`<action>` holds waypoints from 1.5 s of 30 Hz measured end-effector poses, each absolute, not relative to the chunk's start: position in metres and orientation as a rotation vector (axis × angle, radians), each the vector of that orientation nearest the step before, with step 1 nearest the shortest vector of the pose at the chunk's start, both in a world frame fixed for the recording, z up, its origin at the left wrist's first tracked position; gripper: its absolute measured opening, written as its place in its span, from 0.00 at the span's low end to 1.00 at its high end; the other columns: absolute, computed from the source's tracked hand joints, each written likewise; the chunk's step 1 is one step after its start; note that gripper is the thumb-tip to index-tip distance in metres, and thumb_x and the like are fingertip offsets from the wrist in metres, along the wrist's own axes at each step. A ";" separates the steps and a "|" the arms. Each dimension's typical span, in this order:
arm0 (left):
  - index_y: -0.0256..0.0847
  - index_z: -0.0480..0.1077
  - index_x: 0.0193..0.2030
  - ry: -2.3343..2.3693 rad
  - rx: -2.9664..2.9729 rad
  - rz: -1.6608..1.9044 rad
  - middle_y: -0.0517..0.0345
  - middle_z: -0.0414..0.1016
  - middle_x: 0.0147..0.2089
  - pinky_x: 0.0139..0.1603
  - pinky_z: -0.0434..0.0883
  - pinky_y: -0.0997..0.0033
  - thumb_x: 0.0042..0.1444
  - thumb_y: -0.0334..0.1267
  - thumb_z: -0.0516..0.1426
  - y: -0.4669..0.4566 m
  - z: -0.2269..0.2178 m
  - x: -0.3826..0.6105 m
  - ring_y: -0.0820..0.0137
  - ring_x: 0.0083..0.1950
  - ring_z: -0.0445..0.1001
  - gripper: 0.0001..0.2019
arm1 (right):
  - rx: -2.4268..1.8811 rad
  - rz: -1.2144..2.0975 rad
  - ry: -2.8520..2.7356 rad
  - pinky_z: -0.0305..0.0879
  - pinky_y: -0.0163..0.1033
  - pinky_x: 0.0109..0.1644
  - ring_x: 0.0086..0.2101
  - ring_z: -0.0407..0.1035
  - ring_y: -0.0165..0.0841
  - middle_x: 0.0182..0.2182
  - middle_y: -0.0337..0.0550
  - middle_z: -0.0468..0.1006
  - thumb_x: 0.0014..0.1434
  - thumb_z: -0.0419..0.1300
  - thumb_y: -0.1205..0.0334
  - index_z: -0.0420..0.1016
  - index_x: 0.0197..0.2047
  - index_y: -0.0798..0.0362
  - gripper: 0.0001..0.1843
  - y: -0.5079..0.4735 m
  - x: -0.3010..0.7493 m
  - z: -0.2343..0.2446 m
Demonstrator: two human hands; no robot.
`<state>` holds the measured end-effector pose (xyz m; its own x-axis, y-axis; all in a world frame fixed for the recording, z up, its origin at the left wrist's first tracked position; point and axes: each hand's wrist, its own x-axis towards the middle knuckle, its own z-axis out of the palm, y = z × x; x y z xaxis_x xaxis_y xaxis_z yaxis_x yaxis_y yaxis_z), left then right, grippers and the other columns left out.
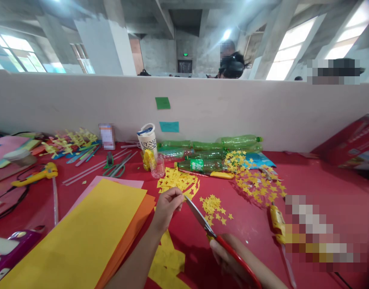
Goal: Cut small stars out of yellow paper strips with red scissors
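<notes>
My left hand (167, 208) is pinched shut on a small bit of yellow paper I can barely make out. It hovers over the red tablecloth, just left of the scissor blades. My right hand (232, 259) grips the red-handled scissors (202, 222), whose blades point up and left toward the left fingertips. A small pile of cut yellow stars (214, 208) lies right behind the blades. A cut-out yellow sheet (180, 180) lies beyond the left hand. More yellow scraps (168, 259) lie under my left forearm.
A stack of yellow, orange and pink paper (91, 233) fills the left front. Green plastic bottles (208, 154), a cup (147, 139), a clear jar (157, 166) and scattered stars (256, 180) sit behind. Glue guns lie left (37, 175) and right (277, 222). A white partition (232, 108) backs the table.
</notes>
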<state>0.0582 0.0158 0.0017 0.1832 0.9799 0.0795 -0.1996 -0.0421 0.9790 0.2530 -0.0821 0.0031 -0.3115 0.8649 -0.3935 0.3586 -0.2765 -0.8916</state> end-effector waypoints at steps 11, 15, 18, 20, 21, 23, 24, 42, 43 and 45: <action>0.39 0.64 0.23 0.899 1.241 1.162 0.67 0.60 0.18 0.22 0.56 0.78 0.53 0.33 0.55 0.018 -0.002 0.055 0.78 0.20 0.57 0.09 | -1.458 1.628 -1.566 0.50 0.29 0.17 0.13 0.55 0.23 0.11 0.31 0.59 0.53 0.49 0.31 0.59 0.18 0.53 0.32 -0.082 0.255 0.005; 0.39 0.64 0.22 0.896 1.237 1.170 0.67 0.60 0.17 0.22 0.56 0.78 0.53 0.33 0.55 0.019 -0.003 0.055 0.79 0.20 0.57 0.09 | -1.454 1.614 -1.572 0.50 0.28 0.16 0.13 0.54 0.22 0.12 0.32 0.59 0.53 0.51 0.32 0.59 0.18 0.53 0.32 -0.082 0.256 0.006; 0.38 0.64 0.22 0.892 1.223 1.178 0.66 0.60 0.18 0.22 0.56 0.78 0.53 0.33 0.55 0.018 -0.002 0.055 0.79 0.20 0.57 0.09 | -1.451 1.614 -1.570 0.47 0.28 0.16 0.13 0.54 0.23 0.12 0.31 0.59 0.53 0.50 0.31 0.60 0.18 0.53 0.32 -0.082 0.256 0.006; 0.38 0.65 0.23 0.889 1.213 1.183 0.66 0.61 0.18 0.23 0.58 0.78 0.52 0.34 0.56 0.017 -0.001 0.057 0.78 0.21 0.59 0.09 | -1.456 1.628 -1.556 0.48 0.28 0.16 0.13 0.54 0.22 0.12 0.31 0.59 0.53 0.49 0.30 0.60 0.20 0.53 0.32 -0.082 0.255 0.004; 0.38 0.66 0.23 0.889 1.208 1.187 0.65 0.62 0.18 0.23 0.58 0.78 0.52 0.35 0.56 0.017 0.000 0.058 0.78 0.21 0.59 0.08 | -1.460 1.635 -1.551 0.48 0.28 0.16 0.13 0.53 0.22 0.12 0.30 0.59 0.53 0.48 0.30 0.60 0.21 0.52 0.32 -0.082 0.255 0.003; 0.38 0.65 0.22 0.893 1.196 1.205 0.65 0.62 0.18 0.23 0.59 0.78 0.51 0.35 0.57 0.015 0.002 0.061 0.77 0.21 0.59 0.08 | -1.476 1.642 -1.543 0.48 0.28 0.16 0.13 0.53 0.22 0.13 0.31 0.60 0.52 0.47 0.29 0.61 0.23 0.52 0.32 -0.083 0.254 0.000; 0.38 0.65 0.22 0.895 1.190 1.217 0.65 0.61 0.18 0.23 0.59 0.78 0.50 0.35 0.57 0.014 0.002 0.063 0.77 0.21 0.59 0.09 | -1.484 1.641 -1.536 0.48 0.28 0.15 0.13 0.52 0.22 0.13 0.31 0.60 0.51 0.48 0.29 0.61 0.23 0.52 0.32 -0.084 0.254 -0.001; 0.40 0.61 0.22 0.893 1.278 1.226 0.65 0.59 0.20 0.28 0.59 0.76 0.55 0.34 0.54 0.006 -0.002 0.069 0.75 0.24 0.59 0.12 | -1.419 1.691 -1.395 0.43 0.27 0.12 0.11 0.50 0.20 0.11 0.30 0.59 0.51 0.48 0.28 0.62 0.22 0.54 0.33 -0.089 0.248 -0.004; 0.40 0.61 0.22 0.889 1.278 1.221 0.65 0.59 0.21 0.28 0.59 0.75 0.56 0.35 0.54 0.006 -0.002 0.069 0.75 0.25 0.59 0.12 | -1.422 1.712 -1.375 0.43 0.27 0.11 0.10 0.48 0.20 0.11 0.29 0.58 0.52 0.48 0.28 0.62 0.22 0.53 0.33 -0.089 0.247 -0.004; 0.40 0.61 0.22 0.879 1.276 1.218 0.65 0.59 0.21 0.28 0.59 0.75 0.56 0.35 0.54 0.005 -0.003 0.069 0.75 0.25 0.59 0.12 | -1.423 1.732 -1.354 0.42 0.27 0.11 0.10 0.47 0.20 0.10 0.29 0.57 0.51 0.48 0.28 0.61 0.22 0.53 0.33 -0.089 0.246 -0.003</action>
<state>0.0695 0.0055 -0.0026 0.1929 0.9705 0.1447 -0.1677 -0.1127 0.9794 0.2464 -0.0893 -0.0034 -0.3150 0.8547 -0.4125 0.1942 -0.3674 -0.9096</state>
